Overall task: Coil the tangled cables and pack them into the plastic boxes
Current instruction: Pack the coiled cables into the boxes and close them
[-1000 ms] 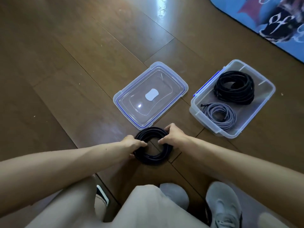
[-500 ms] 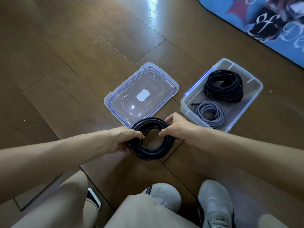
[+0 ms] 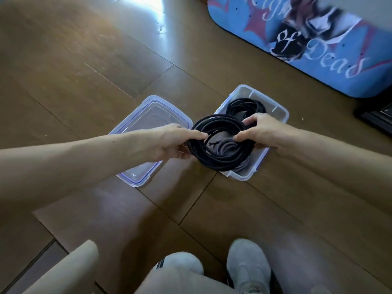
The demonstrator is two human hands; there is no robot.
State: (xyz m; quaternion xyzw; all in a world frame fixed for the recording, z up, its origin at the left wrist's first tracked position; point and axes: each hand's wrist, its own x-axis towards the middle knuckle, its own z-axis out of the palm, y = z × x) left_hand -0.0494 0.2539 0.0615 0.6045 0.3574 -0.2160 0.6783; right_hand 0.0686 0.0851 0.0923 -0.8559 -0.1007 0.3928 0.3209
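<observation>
A coiled black cable (image 3: pixel 220 161) hangs in the air over the near end of the clear plastic box (image 3: pixel 281 114). My left hand (image 3: pixel 176 143) grips the coil's left side and my right hand (image 3: pixel 257 132) grips its right side. Inside the box lies another black coil (image 3: pixel 244 105) at the far end. A grey coil (image 3: pixel 222 146) shows through the middle of the held coil, mostly hidden by it.
The box's clear lid (image 3: pixel 148 115) with blue trim lies on the wooden floor, left of the box, partly under my left arm. A blue printed board (image 3: pixel 318 49) lies at the far right. My grey shoes (image 3: pixel 248 266) are near the bottom edge.
Both hands have lifted the black coil off the floor and carried it forward and right, from in front of the lid to above the box.
</observation>
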